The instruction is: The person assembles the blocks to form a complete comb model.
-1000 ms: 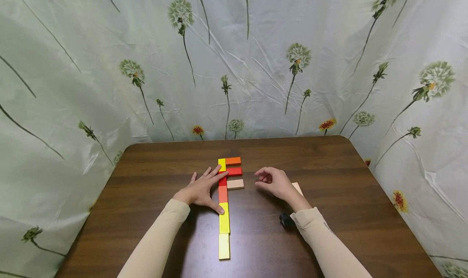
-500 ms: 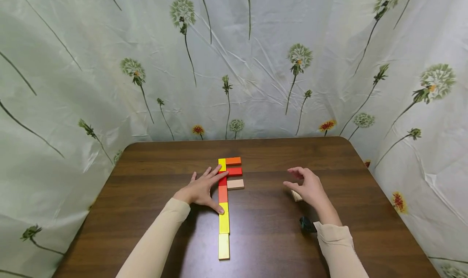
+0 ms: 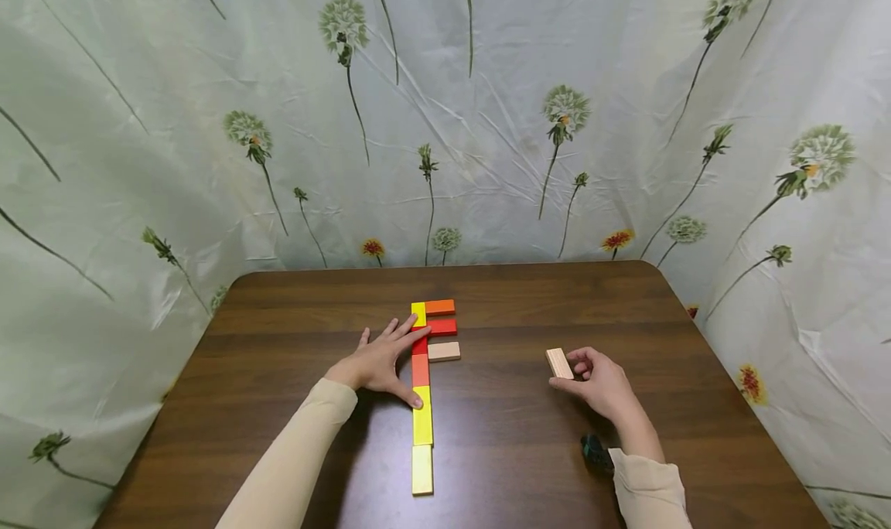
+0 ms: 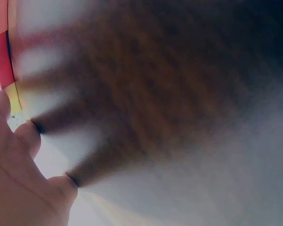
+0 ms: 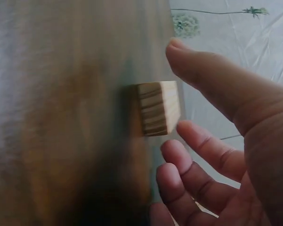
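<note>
A straight row of flat blocks runs toward the near edge: yellow [image 3: 418, 310], red [image 3: 420, 346], orange-red [image 3: 421, 371], yellow [image 3: 422, 427] and pale yellow [image 3: 422, 471]. My left hand [image 3: 377, 363] lies spread across it, thumb on the nearer yellow block and fingertips around the far end. Right of the row, an orange block [image 3: 440, 307], a red block [image 3: 443, 327] and a pale wooden block [image 3: 444, 351] stick out sideways. Beside another wooden block [image 3: 560, 363], my right hand [image 3: 604, 382] has thumb and fingers parted; the right wrist view shows the thumb [image 5: 198, 66] apart from it.
The brown wooden table [image 3: 508, 452] has rounded far corners. Behind it hangs a pale curtain [image 3: 487, 127] printed with dandelions. A small dark object [image 3: 595, 452] sits by the right wrist.
My right hand has moved right, away from the row, and come beside the separate wooden block, which now shows fully. My left hand stays on the row.
</note>
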Available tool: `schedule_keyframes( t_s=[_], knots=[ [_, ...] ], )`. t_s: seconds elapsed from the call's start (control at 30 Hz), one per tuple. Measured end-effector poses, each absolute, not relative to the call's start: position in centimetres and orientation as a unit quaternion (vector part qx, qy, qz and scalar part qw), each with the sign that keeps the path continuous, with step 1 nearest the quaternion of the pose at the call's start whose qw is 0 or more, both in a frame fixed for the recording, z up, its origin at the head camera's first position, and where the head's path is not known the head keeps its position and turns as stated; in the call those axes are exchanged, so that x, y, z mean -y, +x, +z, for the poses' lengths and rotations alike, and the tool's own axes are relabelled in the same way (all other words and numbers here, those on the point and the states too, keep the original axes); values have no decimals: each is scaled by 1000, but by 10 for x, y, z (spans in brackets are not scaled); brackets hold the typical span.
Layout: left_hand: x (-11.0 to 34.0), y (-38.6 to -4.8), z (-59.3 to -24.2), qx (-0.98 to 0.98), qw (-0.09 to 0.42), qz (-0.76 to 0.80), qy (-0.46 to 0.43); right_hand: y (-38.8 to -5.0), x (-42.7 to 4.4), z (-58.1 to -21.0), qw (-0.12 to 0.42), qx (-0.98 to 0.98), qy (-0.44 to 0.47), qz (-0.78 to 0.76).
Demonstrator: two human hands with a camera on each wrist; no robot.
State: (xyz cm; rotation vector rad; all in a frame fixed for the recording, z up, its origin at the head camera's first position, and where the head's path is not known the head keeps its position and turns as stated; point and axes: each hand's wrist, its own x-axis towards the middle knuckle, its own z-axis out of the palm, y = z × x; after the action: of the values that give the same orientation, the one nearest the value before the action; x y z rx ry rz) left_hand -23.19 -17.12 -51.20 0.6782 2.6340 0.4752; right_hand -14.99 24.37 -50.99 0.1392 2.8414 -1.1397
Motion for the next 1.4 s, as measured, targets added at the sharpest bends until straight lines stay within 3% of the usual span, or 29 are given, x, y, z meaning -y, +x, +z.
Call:
schedule_keyframes(
  t_s=[0.83, 1.4],
  knots=[
    [172, -230, -510, -933, 184, 185, 247, -148, -244, -518, 4, -927, 104, -359],
    [170, -230, -509, -933, 191, 182, 243, -171, -212, -526, 11, -912, -25, -410]
  ],
)
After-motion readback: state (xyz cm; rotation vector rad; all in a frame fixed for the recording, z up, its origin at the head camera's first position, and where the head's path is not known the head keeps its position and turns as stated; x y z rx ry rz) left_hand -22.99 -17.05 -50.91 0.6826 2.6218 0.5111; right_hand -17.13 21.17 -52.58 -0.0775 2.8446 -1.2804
